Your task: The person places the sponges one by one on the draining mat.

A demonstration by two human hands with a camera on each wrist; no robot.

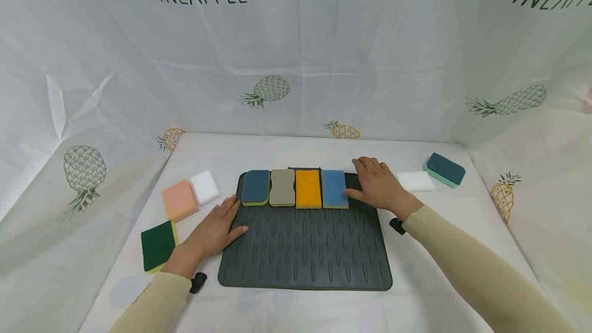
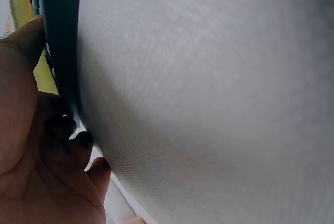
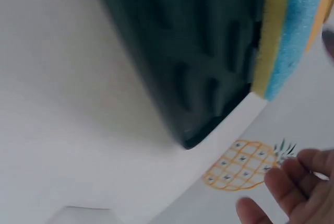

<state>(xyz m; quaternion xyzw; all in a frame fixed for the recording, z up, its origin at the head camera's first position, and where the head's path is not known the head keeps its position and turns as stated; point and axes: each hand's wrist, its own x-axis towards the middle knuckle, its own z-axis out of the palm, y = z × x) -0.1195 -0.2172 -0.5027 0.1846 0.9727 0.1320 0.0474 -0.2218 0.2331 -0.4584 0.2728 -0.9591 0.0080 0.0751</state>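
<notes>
A dark grey ribbed mat (image 1: 305, 251) lies on the white table. Along its far edge, side by side, sit a dark blue sponge (image 1: 256, 186), a beige sponge (image 1: 282, 188), an orange sponge (image 1: 308, 189) and a light blue sponge (image 1: 334, 189). My left hand (image 1: 213, 233) rests at the mat's left edge, its thumb over the ribbed surface and fingers extended near the dark blue sponge. At the row's right end, my right hand (image 1: 376, 184) is spread, thumb tip right at the light blue sponge. That sponge shows a yellow layer (image 3: 271, 36) in the right wrist view.
Left of the mat lie a pink sponge (image 1: 180, 200), a white sponge (image 1: 205, 187) and a green-topped sponge (image 1: 158, 245). To the right are another white sponge (image 1: 414, 181) and a dark teal sponge (image 1: 445, 169). A pineapple-print sheet (image 1: 296, 40) hangs behind the table.
</notes>
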